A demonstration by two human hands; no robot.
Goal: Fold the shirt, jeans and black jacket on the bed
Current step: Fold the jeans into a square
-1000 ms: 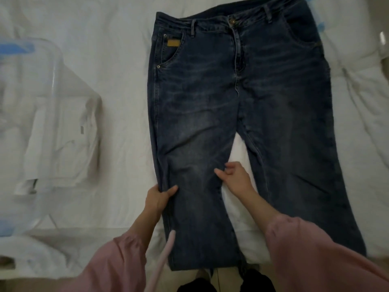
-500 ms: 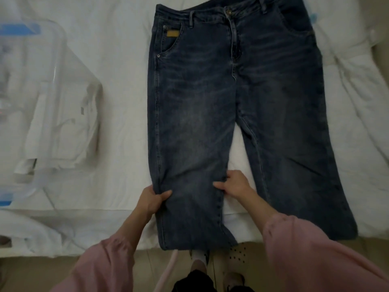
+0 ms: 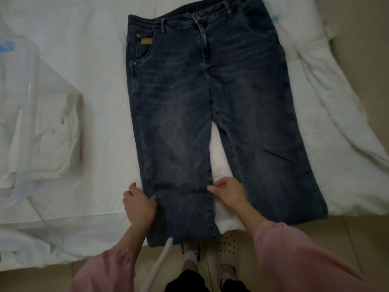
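Lying front-up on the white bed, the jeans stretch with the waistband at the far side and both legs pointing toward the person. The legs spread slightly apart, leaving a wedge of sheet between them. The hem of the leg on the person's left hangs just over the near edge of the bed, above the tiled floor; the other leg's hem ends at about the mattress edge.

Both hands work on that left leg, low down near the knee-to-shin stretch. The left hand grips the outer seam, thumb laid on top of the denim and fingers curled at the edge against the sheet. The right hand holds the inner seam of the same leg, fingers curled in and thumb pointing across onto the fabric. Pink sleeves cover both forearms.

Well apart from the jeans, at the left of the bed, sits a white garment, too blurred to read in detail. A pale pink cord hangs down in front of the person, and shoes show on the floor below.
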